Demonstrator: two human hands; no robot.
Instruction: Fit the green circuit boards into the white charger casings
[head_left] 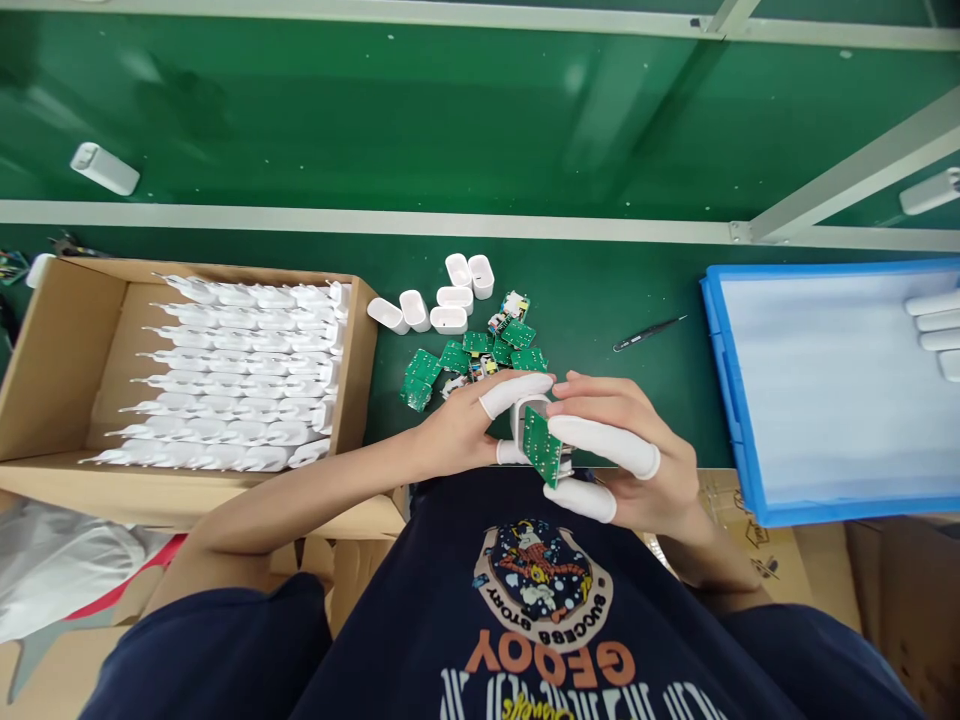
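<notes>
Our left hand point(469, 425) grips a white plastic casing point(517, 425) near the frame's centre, our right hand point(637, 455) pinches a green circuit board point(541, 447) at its mouth, loose boards point(517, 333) lie heaped on the desk point(585, 290)

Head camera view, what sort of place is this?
Probably an electronics workbench, perhaps in a factory: green circuit boards lie piled beside open white casings, and a cardboard box holds rows of white parts.

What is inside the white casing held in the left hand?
Some inner wall of the white casing shows. The green circuit board, held by the right hand at the opening, hides much of the inside; anything deeper cannot be seen.
</notes>
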